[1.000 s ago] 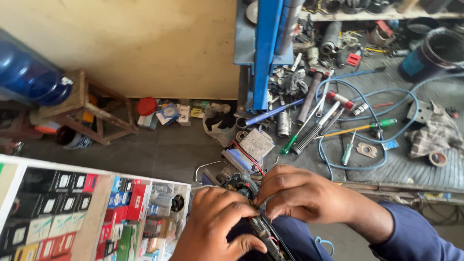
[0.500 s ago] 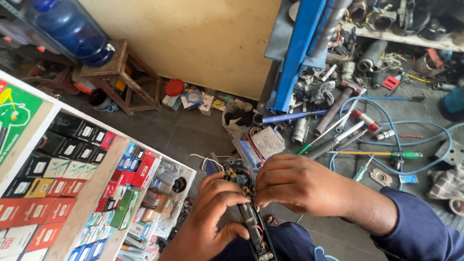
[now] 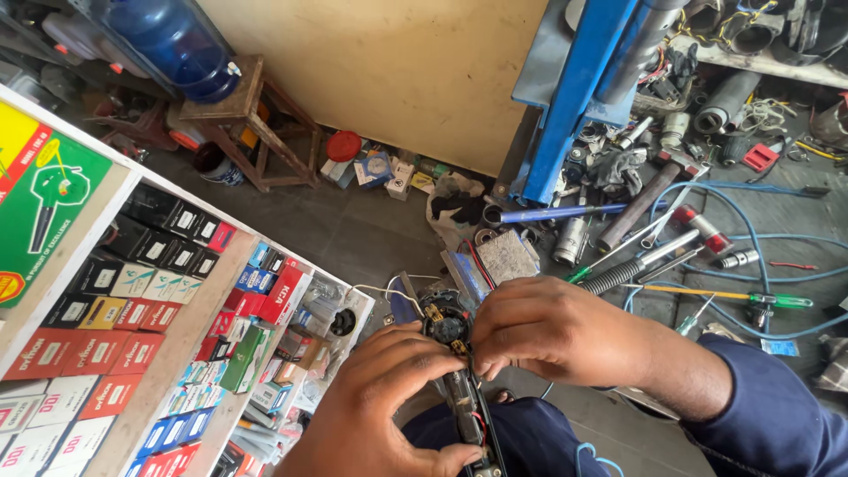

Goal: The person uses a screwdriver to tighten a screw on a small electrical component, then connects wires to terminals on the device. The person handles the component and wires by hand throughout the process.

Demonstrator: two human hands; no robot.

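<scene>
Grey concrete floor (image 3: 353, 230), dusty, with a plain tan wall (image 3: 380, 71) behind it. Blue steel frame (image 3: 574, 97) stands against the wall, and the floor to its right is littered with shafts, hoses and blue cable. A green-handled screwdriver (image 3: 777, 301) lies there. Wooden stool (image 3: 252, 124) at the wall, with a blue water jug (image 3: 181, 40) on it.

Display shelf (image 3: 190, 340) to my left: rows of small boxes, black ones at the top, then red and white, with blue ones lower down. A green and yellow poster (image 3: 44, 199) sits on its outer face. Small loose cartons lie at the foot of the wall beside a red lid (image 3: 344, 146).

The black tool body (image 3: 459, 389) is on my lap, wiring exposed at its top end, with a white wire looping off to the left. My left hand (image 3: 389, 406) is wrapped round the body from the left, thumb on the casing. My right hand (image 3: 552, 331) has its fingertips pressed together, pinching at the wiring on the top end.
</scene>
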